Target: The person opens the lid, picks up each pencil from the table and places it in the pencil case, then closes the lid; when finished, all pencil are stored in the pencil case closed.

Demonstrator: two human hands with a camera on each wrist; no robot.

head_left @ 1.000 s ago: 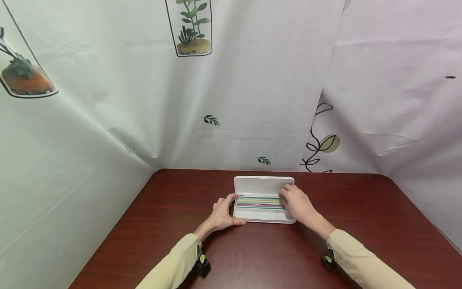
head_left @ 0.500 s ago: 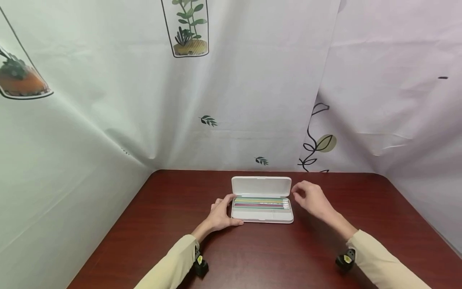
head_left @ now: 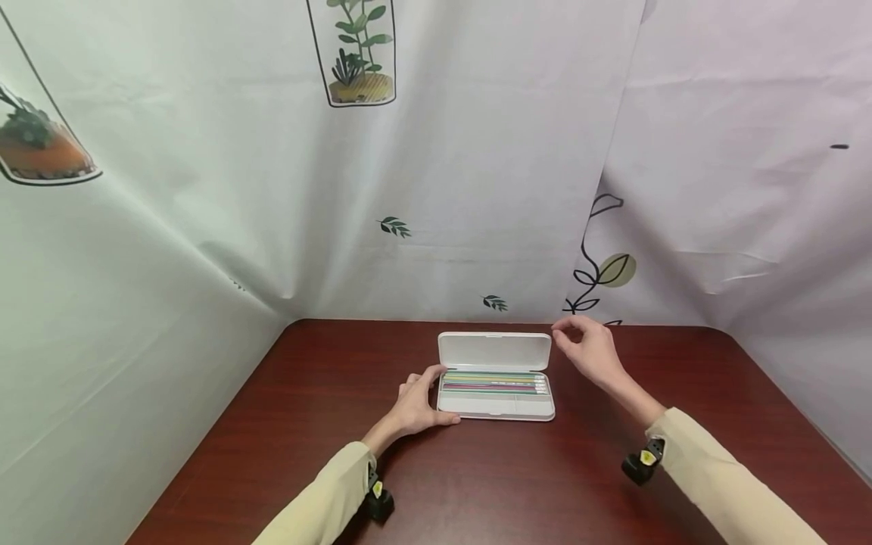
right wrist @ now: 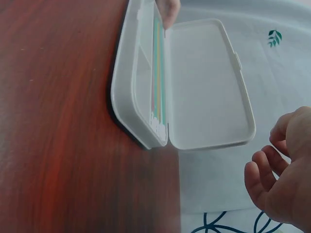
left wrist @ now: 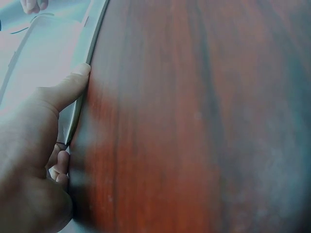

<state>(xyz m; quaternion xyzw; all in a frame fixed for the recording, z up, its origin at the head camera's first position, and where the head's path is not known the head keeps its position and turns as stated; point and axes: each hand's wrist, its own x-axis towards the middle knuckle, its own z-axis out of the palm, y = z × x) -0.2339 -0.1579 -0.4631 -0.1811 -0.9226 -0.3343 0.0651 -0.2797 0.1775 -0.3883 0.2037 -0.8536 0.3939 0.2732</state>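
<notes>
A white pencil case (head_left: 477, 405) lies on the table with its lid (head_left: 493, 351) raised at the back. Several colored pencils (head_left: 490, 382) lie side by side in its rear compartment, their ends toward the right. My left hand (head_left: 412, 407) holds the case's left end, thumb along the front edge and fingers at the back corner. Beside the lid's upper right corner hovers my right hand (head_left: 591, 352), its fingers loosely curled and nothing seen between them. In the right wrist view this hand (right wrist: 284, 167) is apart from the lid.
The dark red wooden table (head_left: 327, 469) surrounds the case. A pale cloth (head_left: 477, 189) printed with plants hangs behind the table and along its sides. Smaller white compartments (right wrist: 142, 82) run along the front of the case.
My right hand has left the pencils at the case's right end, moving right and then up beside the lid. The left hand keeps its hold on the case.
</notes>
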